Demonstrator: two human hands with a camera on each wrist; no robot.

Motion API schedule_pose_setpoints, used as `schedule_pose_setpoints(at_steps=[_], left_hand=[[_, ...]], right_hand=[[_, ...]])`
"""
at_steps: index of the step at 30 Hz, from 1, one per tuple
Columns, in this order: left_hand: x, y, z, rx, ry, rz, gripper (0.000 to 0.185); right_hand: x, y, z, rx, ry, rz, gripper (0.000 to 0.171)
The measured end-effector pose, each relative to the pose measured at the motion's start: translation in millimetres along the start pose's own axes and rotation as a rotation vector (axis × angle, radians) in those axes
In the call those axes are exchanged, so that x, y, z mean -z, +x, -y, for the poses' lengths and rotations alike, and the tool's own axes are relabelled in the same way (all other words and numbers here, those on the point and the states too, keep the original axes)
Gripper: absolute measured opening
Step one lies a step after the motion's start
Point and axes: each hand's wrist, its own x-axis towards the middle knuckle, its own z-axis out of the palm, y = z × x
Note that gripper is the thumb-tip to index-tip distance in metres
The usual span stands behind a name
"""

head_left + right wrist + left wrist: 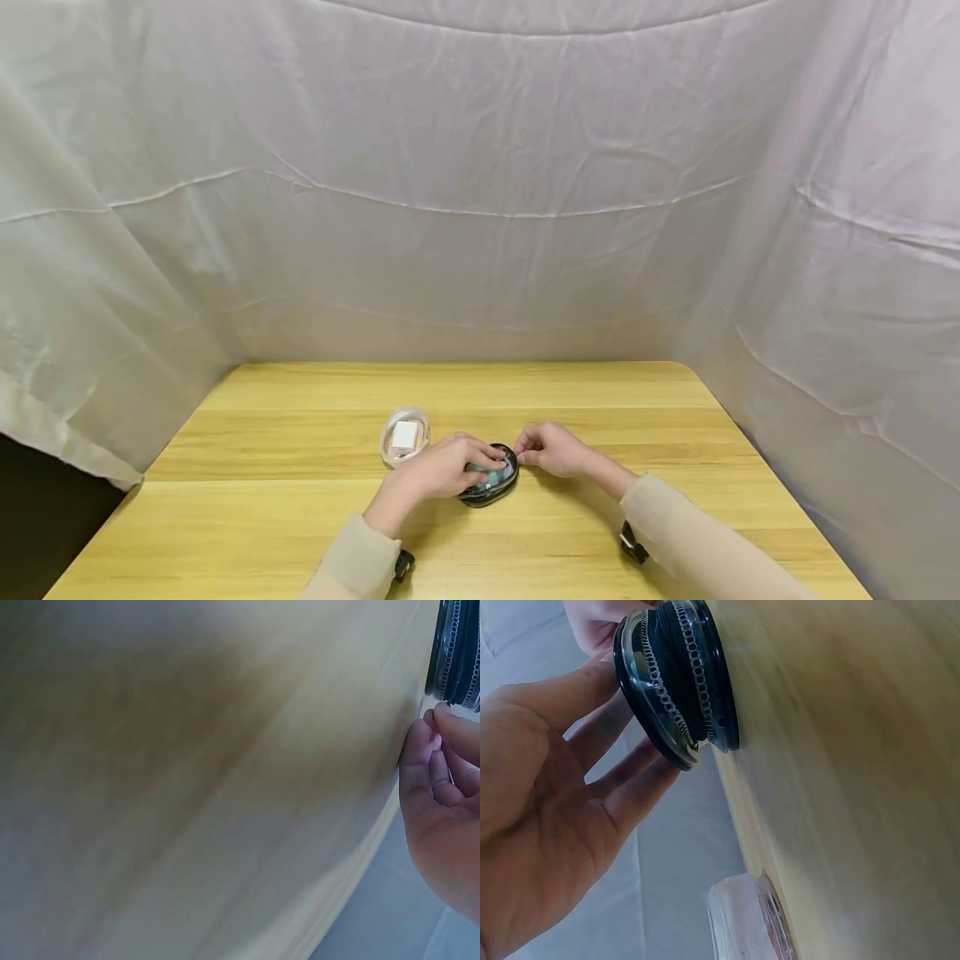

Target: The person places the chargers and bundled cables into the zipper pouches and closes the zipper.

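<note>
A small oval zippered case (491, 477) with black rims and a glossy, see-through lid lies on the wooden table. My left hand (452, 467) rests over it, the fingers spread across the lid. In the left wrist view the thumb and fingers of that hand (562, 772) touch the lid's face, and the zipper (676, 675) runs round the side of the case. At the right end of the case, my right hand (553, 450) pinches with thumb and forefinger at the zipper pull, which the fingertips mostly hide. The right wrist view shows this hand (442, 780) just beside the case's edge.
To the left of the case lies a clear round container (385, 437) with a white charger block (405, 436) in it. The wooden table (285, 517) reaches back to grey-white cloth (480, 267), which also hangs along both sides.
</note>
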Motion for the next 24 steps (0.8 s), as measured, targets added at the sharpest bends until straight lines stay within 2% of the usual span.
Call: schedule_pose_setpoints(at_steps=[7, 15, 24], left_hand=[[-2.6, 1.0, 0.2, 0.008, 0.04, -0.009, 0.03], [-4.2, 3.2, 0.4, -0.008, 0.031, -0.02, 0.03], [-4.4, 2.8, 0.4, 0.007, 0.019, -0.011, 0.03]], right_hand=[[-0.4, 0.0, -2.8, -0.011, -0.006, 0.007, 0.004], [-0.3, -1.4, -3.4, -0.002, -0.017, 0.006, 0.004], [1.5, -6.2, -1.8, 0.026, -0.021, 0.014, 0.004]])
